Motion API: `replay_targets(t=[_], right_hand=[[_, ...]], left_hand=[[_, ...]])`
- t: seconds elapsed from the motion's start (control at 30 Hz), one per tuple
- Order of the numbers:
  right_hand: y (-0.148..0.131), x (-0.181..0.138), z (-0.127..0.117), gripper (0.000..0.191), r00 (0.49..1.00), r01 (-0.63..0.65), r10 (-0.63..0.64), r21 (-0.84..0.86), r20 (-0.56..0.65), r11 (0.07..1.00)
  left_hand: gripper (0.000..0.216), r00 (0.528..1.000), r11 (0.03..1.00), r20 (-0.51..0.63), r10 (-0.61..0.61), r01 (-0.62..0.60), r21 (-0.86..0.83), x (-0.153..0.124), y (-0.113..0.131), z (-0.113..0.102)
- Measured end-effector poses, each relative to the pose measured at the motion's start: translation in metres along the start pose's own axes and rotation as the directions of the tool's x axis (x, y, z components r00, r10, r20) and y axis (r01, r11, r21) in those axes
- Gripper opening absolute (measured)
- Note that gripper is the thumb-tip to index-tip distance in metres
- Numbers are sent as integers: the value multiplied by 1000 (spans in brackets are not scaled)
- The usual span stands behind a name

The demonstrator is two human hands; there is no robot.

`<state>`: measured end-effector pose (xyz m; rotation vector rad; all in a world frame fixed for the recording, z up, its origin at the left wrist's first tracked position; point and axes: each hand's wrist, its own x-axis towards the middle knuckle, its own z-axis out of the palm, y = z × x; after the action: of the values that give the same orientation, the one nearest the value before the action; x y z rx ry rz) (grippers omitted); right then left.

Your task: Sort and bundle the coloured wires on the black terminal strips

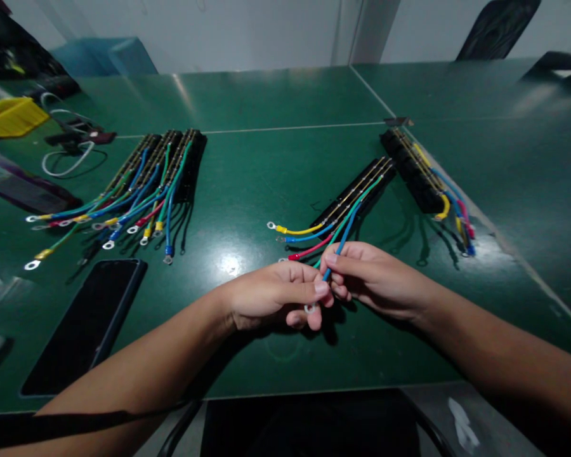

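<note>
Near the front of the green table, both hands meet on a blue wire that runs out of a black terminal block. My left hand pinches the wire's lower end, where a ring terminal shows by the fingers. Just above that, my right hand grips the same wire between thumb and fingers. Beside it, a yellow wire, a red wire and a green wire come from the same block. The green wire's end is hidden behind my left hand.
Several wired terminal blocks lie at the left, their ring-ended wires fanned toward me. Another wired block lies at the right. A phone rests at the front left of the table. A yellow bin and a white cable sit farther left.
</note>
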<state>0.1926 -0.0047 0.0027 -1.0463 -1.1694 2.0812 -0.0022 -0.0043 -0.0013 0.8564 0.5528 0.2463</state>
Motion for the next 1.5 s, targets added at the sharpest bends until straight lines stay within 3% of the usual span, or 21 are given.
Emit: replay_targets(t=[0.43,0.6,0.73,0.8,0.9,0.97,1.1,1.2,1.33,1.43,1.5], right_hand=[[2,1,1,32,996,82,-82,-19,22,996],[5,2,1,29,994,95,-99,-85,-52,992],[6,2,1,27,989,104,-118,-155,-86,982],[6,2,2,26,988,107,-125,-179,-92,978],[6,3,4,25,984,101,-128,-211,-121,972],[5,3,5,24,982,90,-125,-226,-142,970],[4,2,7,22,981,61,-102,-233,-166,970],[3,2,7,22,981,48,-92,-241,-173,969],[2,3,7,20,982,52,-94,-242,-166,969],[2,4,6,20,986,61,-92,-220,-137,974],[3,4,5,20,988,65,-91,-203,-123,977]], left_hand=[[26,997,990,-74,16,-5,140,-6,7,5],[30,973,943,-173,155,-93,320,-9,4,8],[33,955,888,-210,210,-97,450,-10,0,9],[35,919,799,-253,303,-99,594,-10,-1,9],[33,842,527,-233,487,-71,847,-11,0,9],[26,813,384,-181,553,-57,921,-12,0,9],[18,786,196,-102,609,-24,980,-14,0,9],[19,794,129,-70,604,-11,992,-15,1,9],[19,813,141,-73,577,-11,990,-15,1,8],[17,804,156,-91,587,-2,988,-13,-1,7],[16,793,115,-67,605,-3,993,-12,-3,5]])
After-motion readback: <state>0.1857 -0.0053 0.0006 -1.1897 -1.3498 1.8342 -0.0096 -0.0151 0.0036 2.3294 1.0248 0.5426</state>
